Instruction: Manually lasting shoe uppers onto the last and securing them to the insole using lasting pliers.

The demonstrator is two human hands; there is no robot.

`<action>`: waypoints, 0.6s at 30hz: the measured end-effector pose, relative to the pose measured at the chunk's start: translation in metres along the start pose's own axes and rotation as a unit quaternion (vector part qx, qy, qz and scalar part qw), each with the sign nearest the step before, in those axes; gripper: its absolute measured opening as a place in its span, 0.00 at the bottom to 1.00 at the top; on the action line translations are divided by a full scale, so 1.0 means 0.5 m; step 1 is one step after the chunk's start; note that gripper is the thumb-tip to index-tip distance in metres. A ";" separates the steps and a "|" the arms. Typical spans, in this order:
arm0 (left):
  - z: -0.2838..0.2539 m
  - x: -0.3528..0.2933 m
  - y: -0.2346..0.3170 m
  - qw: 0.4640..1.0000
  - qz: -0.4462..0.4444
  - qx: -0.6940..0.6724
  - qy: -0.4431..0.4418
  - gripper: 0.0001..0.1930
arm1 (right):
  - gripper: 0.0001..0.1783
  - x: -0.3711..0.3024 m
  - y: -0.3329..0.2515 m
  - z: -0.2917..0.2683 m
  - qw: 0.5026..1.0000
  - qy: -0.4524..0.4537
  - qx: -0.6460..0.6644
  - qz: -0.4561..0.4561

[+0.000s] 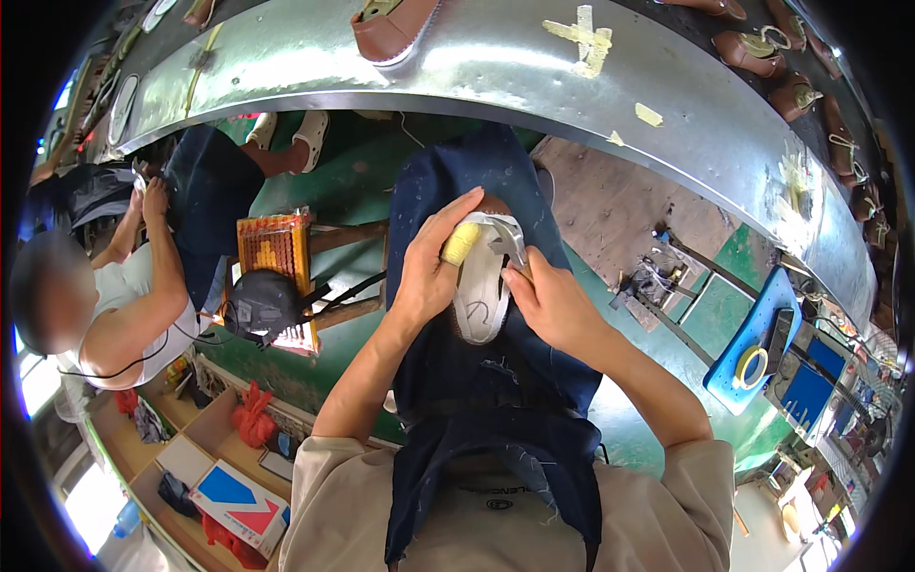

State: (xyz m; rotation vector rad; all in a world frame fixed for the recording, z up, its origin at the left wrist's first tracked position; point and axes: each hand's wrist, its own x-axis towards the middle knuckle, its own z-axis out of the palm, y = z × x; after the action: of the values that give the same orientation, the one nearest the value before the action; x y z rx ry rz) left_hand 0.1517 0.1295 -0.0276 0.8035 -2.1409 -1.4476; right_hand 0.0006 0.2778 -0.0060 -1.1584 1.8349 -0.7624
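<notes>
A shoe (pixel 479 296) lies bottom up on my lap, its pale sole side toward me, with a dark curved mark near one end. My left hand (pixel 429 257) is wrapped round the left side of the shoe, near its far end. Yellow tape (pixel 461 244) shows at its fingers. From the right, my right hand (pixel 553 300) closes on a grey metal hand tool (pixel 513 246) with a curved head, which meets the white edge at the shoe's far end. The tool's handle is mostly hidden in my fist, so its exact kind is unclear.
A metal-topped bench (pixel 477 71) curves ahead, bearing a brown shoe (pixel 393 30). More brown shoes (pixel 753 52) stand beyond. At left sits another person (pixel 143 296), beside a stool with a beaded seat cover (pixel 272 248). A blue board (pixel 753 343) with a tape roll is at right.
</notes>
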 end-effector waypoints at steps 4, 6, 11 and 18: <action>0.001 0.009 -0.016 0.992 -0.066 -0.100 -0.029 0.23 | 0.16 0.013 -0.009 0.010 0.990 0.026 -0.139 0.011; 0.003 0.015 -0.001 0.968 -0.129 -0.212 -0.043 0.22 | 0.15 0.012 -0.022 0.003 0.988 0.004 -0.154 0.019; 0.026 0.047 0.007 0.964 -0.184 -0.185 -0.047 0.22 | 0.13 -0.014 -0.020 -0.021 0.998 -0.030 -0.056 0.004; 0.052 0.021 -0.005 0.995 -0.097 -0.034 -0.002 0.29 | 0.12 0.013 -0.045 0.000 0.968 0.226 0.102 -0.034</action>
State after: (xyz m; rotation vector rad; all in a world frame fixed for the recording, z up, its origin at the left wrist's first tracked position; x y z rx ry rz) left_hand 0.1280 0.1395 -0.0388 1.0072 -2.0505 -1.6105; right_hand 0.0087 0.2630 0.0104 -0.9713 2.0251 -1.3094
